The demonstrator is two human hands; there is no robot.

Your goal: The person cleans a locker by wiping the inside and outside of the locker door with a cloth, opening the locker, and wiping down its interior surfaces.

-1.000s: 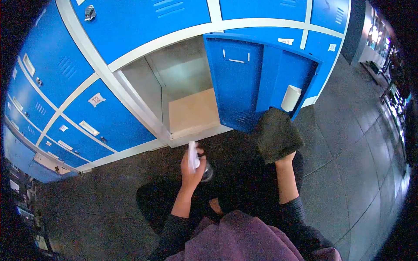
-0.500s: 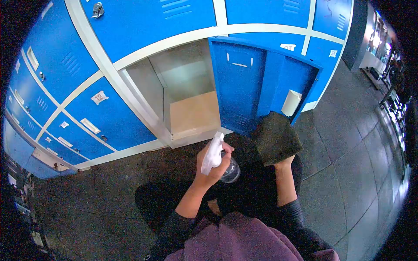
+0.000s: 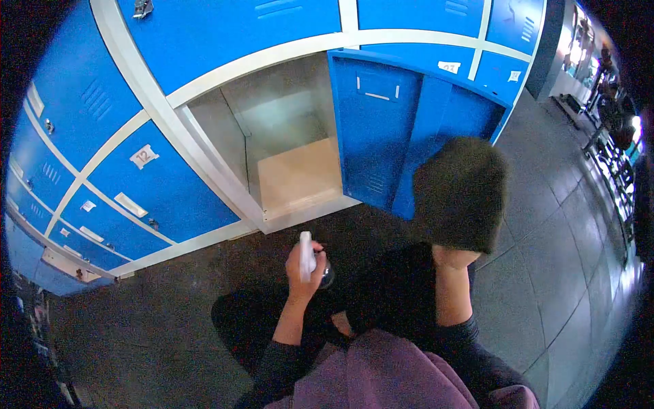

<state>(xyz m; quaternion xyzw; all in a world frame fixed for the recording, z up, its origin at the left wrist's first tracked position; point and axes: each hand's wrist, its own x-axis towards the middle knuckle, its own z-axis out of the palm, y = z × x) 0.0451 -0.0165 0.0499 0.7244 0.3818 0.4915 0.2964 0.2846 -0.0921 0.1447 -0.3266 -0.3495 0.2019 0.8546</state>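
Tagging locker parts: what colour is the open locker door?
Blue; the open locker door shows best in the head view.

Dark cloth (image 3: 463, 194) hides right hand's (image 3: 455, 256) fingers; upper locker door (image 3: 231, 37) cut off.

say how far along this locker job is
The locker stands open, its door swung out: that part looks done. In hand: a spray bottle in the left grip, a dark cloth in the right grip, near the door. With both out, some wiping probably remains; how much, I cannot tell.
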